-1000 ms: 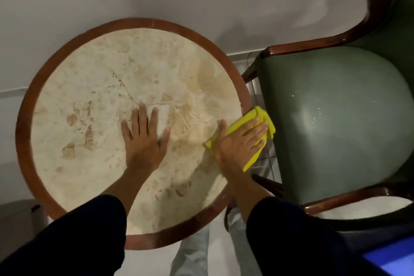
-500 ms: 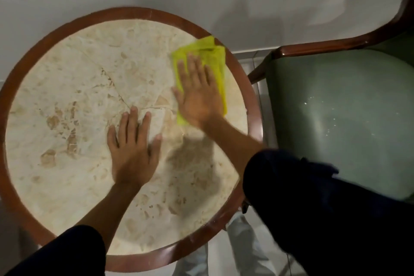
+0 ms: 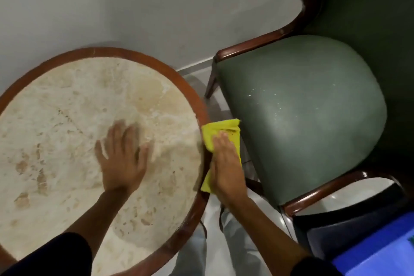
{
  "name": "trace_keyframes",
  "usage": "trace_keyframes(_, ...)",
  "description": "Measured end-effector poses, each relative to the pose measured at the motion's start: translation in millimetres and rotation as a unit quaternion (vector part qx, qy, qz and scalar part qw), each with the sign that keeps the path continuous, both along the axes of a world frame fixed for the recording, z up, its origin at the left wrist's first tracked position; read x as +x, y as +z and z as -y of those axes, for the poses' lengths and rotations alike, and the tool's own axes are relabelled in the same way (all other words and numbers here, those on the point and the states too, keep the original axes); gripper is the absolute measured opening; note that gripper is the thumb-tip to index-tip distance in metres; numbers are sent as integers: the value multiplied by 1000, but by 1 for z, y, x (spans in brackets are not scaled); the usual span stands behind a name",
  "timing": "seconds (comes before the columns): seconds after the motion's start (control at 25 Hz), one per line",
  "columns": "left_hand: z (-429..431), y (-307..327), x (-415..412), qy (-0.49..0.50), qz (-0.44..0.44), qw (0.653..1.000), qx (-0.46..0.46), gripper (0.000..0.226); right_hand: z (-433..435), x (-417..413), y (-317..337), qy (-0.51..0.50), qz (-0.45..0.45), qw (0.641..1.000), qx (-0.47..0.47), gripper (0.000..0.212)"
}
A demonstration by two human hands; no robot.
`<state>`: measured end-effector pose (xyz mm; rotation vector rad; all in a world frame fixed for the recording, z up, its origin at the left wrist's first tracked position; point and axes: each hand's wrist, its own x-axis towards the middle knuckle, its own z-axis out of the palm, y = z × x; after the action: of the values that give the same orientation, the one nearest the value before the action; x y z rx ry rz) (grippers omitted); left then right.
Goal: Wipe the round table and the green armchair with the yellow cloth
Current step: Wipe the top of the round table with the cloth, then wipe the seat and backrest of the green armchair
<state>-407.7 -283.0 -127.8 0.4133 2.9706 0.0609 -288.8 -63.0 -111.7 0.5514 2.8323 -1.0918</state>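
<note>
Since half a second ago the yellow cloth point(image 3: 220, 129) has slid from the tabletop's far side onto the right rim point(image 3: 194, 101). On the round table point(image 3: 67, 96) the left hand point(image 3: 122, 161) lies flat on marble, fingers spread. The right hand point(image 3: 226, 163) presses the cloth with straight fingers, its long axis along the rim. The green armchair point(image 3: 302, 119) stands just right, nearest this hand; pale wall point(image 3: 112, 6) behind, tiled floor point(image 3: 221, 105) between.

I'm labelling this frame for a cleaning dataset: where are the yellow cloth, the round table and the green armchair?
yellow cloth point(image 3: 220, 129), head view, uncovered upper part.
round table point(image 3: 89, 87), head view, bare marble top.
green armchair point(image 3: 302, 114), head view, middle of the seat cushion.
</note>
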Motion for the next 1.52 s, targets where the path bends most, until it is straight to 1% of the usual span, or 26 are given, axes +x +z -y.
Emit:
trace_keyframes(0.04,-29,2,-4,-52,-5,999,10,65,-21,5,11,-97,-8,994,-58,54)
trace_keyframes(0.08,-64,3,-8,-109,-13,994,25,63,-48,12,22,-187,-29,978,-90,55)
trace_keyframes(0.12,-98,4,-12,-157,-22,987,39,62,-77,18,33,-257,-55,961,-87,56)
trace_keyframes(0.2,-157,3,-20,-221,-32,973,56,62,-137,29,48,-341,-103,934,1,57)
trace_keyframes(0.28,-195,-3,-33,-240,-13,970,47,66,-186,31,45,-346,-111,925,109,54)
trace_keyframes(0.32,-206,-9,-39,-234,2,971,37,69,-201,29,36,-318,-77,934,144,52)
trace_keyframes(0.36,-210,-16,-43,-227,12,974,24,72,-208,25,21,-285,-12,943,172,50)
trace_keyframes(0.44,-212,-27,-44,-218,10,976,15,75,-212,23,-14,-234,128,942,202,54)
trace_keyframes(0.48,-212,-31,-45,-217,7,976,16,74,-215,21,-29,-222,157,938,217,57)
trace_keyframes(0.56,-214,-35,-48,-214,8,977,25,72,-223,10,-48,-252,153,926,238,60)
trace_keyframes(0.68,-215,-35,-47,-206,21,978,31,70,-232,-29,-53,-291,139,918,230,60)
trace_keyframes(0.76,-215,-32,-46,-201,23,979,39,70,-224,-81,-54,-232,126,939,221,60)
trace_keyframes(0.84,-213,-32,-46,-189,18,980,58,70,-198,-134,-56,-94,101,963,233,59)
trace_keyframes(0.88,-212,-31,-45,-178,12,981,73,70,-183,-150,-58,-7,93,963,254,59)
trace_keyframes(0.92,-212,-30,-45,-165,7,982,88,71,-167,-154,-62,89,92,952,280,59)
trace_keyframes(0.96,-211,-29,-45,-154,6,983,99,72,-150,-143,-67,192,104,924,314,60)
trace_keyframes(1.0,-210,-29,-44,-146,9,984,105,72,-134,-117,-70,283,134,880,356,60)
trace_keyframes(1.04,-209,-29,-44,-146,12,984,106,73,-124,-81,-71,341,169,836,395,60)
trace_keyframes(1.08,-210,-29,-45,-152,15,982,107,72,-122,-40,-72,364,181,811,420,60)
trace_keyframes(1.12,-211,-30,-47,-157,17,982,106,71,-125,-2,-72,362,172,814,422,61)
trace_keyframes(1.2,-211,-32,-47,-162,20,983,88,69,-147,50,-68,318,122,859,383,62)
trace_keyframes(1.24,-211,-31,-46,-166,19,983,74,69,-166,57,-64,291,94,879,367,61)
trace_keyframes(1.32,-211,-31,-46,-178,19,983,48,70,-199,36,-56,252,75,907,329,57)
trace_keyframes(1.4,-210,-30,-46,-187,32,981,37,69,-230,-19,-53,204,82,932,288,56)
trace_keyframes(1.44,-210,-30,-46,-186,34,981,37,68,-248,-49,-54,166,84,941,283,56)
trace_keyframes(1.52,-211,-30,-46,-185,35,981,38,67,-302,-84,-54,42,121,953,274,59)
